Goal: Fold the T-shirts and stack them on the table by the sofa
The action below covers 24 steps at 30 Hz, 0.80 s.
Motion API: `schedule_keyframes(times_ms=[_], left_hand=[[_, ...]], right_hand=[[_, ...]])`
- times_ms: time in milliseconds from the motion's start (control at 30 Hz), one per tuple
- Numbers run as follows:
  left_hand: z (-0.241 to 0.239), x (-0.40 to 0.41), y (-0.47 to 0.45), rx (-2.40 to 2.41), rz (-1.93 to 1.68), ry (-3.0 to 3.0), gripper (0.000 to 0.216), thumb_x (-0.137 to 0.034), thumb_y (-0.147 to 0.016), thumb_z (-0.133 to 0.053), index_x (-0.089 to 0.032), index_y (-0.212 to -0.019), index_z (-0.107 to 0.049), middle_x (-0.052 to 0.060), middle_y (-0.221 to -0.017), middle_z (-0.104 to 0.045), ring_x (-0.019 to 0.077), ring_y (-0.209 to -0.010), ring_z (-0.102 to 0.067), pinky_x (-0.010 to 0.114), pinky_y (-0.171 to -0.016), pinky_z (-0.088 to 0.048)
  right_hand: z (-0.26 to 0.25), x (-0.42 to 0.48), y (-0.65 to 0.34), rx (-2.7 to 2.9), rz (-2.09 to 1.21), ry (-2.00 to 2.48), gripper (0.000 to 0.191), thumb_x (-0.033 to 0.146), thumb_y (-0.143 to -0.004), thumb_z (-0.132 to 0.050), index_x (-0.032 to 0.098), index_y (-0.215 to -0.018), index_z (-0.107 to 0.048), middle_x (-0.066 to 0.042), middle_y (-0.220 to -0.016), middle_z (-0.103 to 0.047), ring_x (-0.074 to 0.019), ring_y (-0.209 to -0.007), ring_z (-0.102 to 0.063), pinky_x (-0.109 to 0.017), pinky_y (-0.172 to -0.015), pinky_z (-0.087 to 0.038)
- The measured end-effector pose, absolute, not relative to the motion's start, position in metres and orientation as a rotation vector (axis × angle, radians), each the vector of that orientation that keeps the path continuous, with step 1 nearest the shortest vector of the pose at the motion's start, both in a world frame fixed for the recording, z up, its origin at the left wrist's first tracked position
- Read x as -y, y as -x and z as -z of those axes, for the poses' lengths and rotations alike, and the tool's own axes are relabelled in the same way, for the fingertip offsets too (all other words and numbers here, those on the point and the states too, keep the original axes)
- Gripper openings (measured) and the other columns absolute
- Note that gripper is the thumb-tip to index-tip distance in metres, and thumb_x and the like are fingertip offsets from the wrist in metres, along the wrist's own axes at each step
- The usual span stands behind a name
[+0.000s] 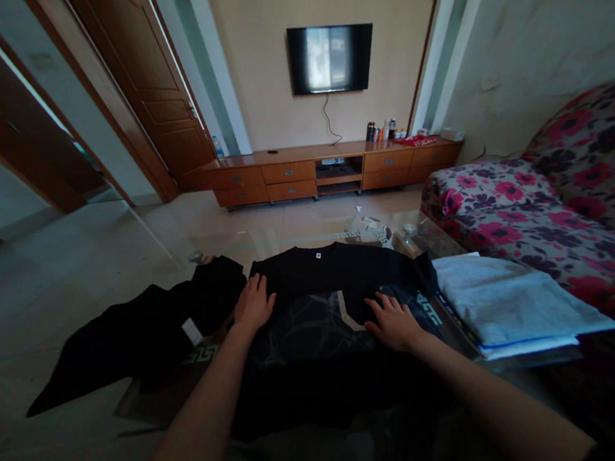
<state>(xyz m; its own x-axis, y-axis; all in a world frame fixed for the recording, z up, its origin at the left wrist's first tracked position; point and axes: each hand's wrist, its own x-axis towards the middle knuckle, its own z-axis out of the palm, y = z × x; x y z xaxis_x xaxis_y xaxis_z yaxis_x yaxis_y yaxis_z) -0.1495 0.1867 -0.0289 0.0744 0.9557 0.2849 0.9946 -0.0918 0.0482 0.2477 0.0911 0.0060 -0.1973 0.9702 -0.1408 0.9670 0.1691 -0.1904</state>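
A black T-shirt [301, 327] with a dark patterned print lies spread on a glass table, its collar toward the far side. Flat on the shirt's left side near the shoulder rests my left hand [254, 303], fingers stretched out. My right hand [394, 320] lies on the shirt's right part, fingers spread, beside a pale angular stripe of the print. Left of the shirt is another black garment [145, 323] with a white tag, draped past the table's edge. To the right sits a folded stack of light blue and white cloth [509, 300].
The glass table [441, 234] has a patterned border, with a crumpled clear plastic bag [367, 227] at its far edge. A flowered sofa [550, 217] stands on the right. Beyond is a low wooden cabinet [290, 173] with bottles, below a wall television [331, 57].
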Motion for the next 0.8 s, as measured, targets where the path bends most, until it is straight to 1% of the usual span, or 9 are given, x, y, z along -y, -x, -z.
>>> schedule_keyframes(times_ms=[100,233,333,433,500,567,633,700,800], left_hand=[[0.045,-0.206,0.156,2.152,0.263,2.149,0.085,-0.064,-0.093,-0.037,-0.008,-0.156,-0.031,0.019,-0.164,-0.026,0.0338,-0.152,-0.023,0.048,-0.121,-0.022],[0.059,-0.218,0.175,2.25,0.198,2.109,0.094,-0.076,-0.09,-0.027,-0.011,-0.158,-0.03,0.016,-0.166,-0.022,0.031,-0.154,-0.015,0.049,-0.123,-0.016],[0.062,-0.225,0.182,2.23,0.173,2.109,0.093,-0.077,-0.089,-0.027,-0.014,-0.157,-0.033,0.015,-0.165,-0.024,0.0314,-0.154,-0.016,0.053,-0.123,-0.013],[0.062,-0.235,0.178,2.213,0.19,2.052,0.088,-0.073,-0.091,-0.028,-0.013,-0.153,-0.041,0.017,-0.162,-0.031,0.0339,-0.153,-0.02,0.056,-0.122,-0.01],[0.062,-0.242,0.173,2.176,0.237,2.04,0.084,-0.068,-0.093,-0.028,-0.01,-0.152,-0.042,0.019,-0.162,-0.032,0.0329,-0.152,-0.022,0.052,-0.123,-0.011],[0.064,-0.247,0.169,2.148,0.27,2.088,0.081,-0.064,-0.095,-0.028,-0.008,-0.153,-0.038,0.019,-0.163,-0.029,0.0312,-0.152,-0.023,0.048,-0.123,-0.016],[0.067,-0.249,0.168,2.143,0.272,2.155,0.082,-0.063,-0.095,-0.03,-0.008,-0.155,-0.035,0.018,-0.164,-0.028,0.0313,-0.152,-0.023,0.047,-0.121,-0.022],[0.069,-0.248,0.169,2.143,0.283,2.184,0.082,-0.064,-0.094,-0.032,-0.009,-0.155,-0.035,0.019,-0.164,-0.027,0.033,-0.152,-0.024,0.049,-0.119,-0.025],[0.066,-0.243,0.168,2.121,0.377,2.152,0.078,-0.06,-0.093,-0.037,-0.008,-0.151,-0.042,0.02,-0.16,-0.034,0.0348,-0.149,-0.029,0.051,-0.118,-0.027]], right_hand=[[-0.006,-0.092,-0.248,2.385,-0.375,1.978,0.067,0.053,-0.096,-0.047,0.026,-0.156,-0.036,-0.016,-0.162,-0.027,-0.0367,-0.146,-0.026,-0.055,-0.11,-0.029],[-0.004,-0.093,-0.248,2.375,-0.392,2.005,0.065,0.053,-0.097,-0.044,0.028,-0.156,-0.034,-0.014,-0.164,-0.025,-0.0362,-0.148,-0.023,-0.058,-0.111,-0.026],[-0.001,-0.095,-0.247,2.378,-0.403,2.017,0.065,0.053,-0.097,-0.043,0.029,-0.156,-0.033,-0.013,-0.164,-0.023,-0.0359,-0.149,-0.02,-0.061,-0.111,-0.024],[0.002,-0.097,-0.245,2.376,-0.399,2.031,0.065,0.052,-0.097,-0.043,0.028,-0.156,-0.033,-0.014,-0.164,-0.022,-0.0369,-0.149,-0.019,-0.063,-0.111,-0.023],[0.002,-0.097,-0.243,2.381,-0.392,2.041,0.065,0.051,-0.097,-0.044,0.026,-0.156,-0.033,-0.016,-0.164,-0.023,-0.0385,-0.148,-0.02,-0.065,-0.11,-0.022],[0.001,-0.098,-0.241,2.392,-0.376,2.039,0.065,0.051,-0.097,-0.045,0.025,-0.156,-0.034,-0.017,-0.163,-0.024,-0.0399,-0.147,-0.022,-0.066,-0.109,-0.023],[-0.003,-0.1,-0.242,2.406,-0.358,2.002,0.064,0.051,-0.095,-0.048,0.026,-0.154,-0.038,-0.017,-0.16,-0.029,-0.0397,-0.145,-0.027,-0.063,-0.108,-0.027],[-0.01,-0.106,-0.247,2.377,-0.325,1.965,0.06,0.053,-0.095,-0.049,0.026,-0.149,-0.044,-0.016,-0.153,-0.039,-0.0367,-0.138,-0.037,-0.056,-0.105,-0.034],[-0.023,-0.119,-0.267,2.12,-0.112,2.077,0.052,0.051,-0.098,-0.043,0.023,-0.14,-0.052,-0.016,-0.14,-0.051,-0.033,-0.125,-0.049,-0.049,-0.099,-0.041]])
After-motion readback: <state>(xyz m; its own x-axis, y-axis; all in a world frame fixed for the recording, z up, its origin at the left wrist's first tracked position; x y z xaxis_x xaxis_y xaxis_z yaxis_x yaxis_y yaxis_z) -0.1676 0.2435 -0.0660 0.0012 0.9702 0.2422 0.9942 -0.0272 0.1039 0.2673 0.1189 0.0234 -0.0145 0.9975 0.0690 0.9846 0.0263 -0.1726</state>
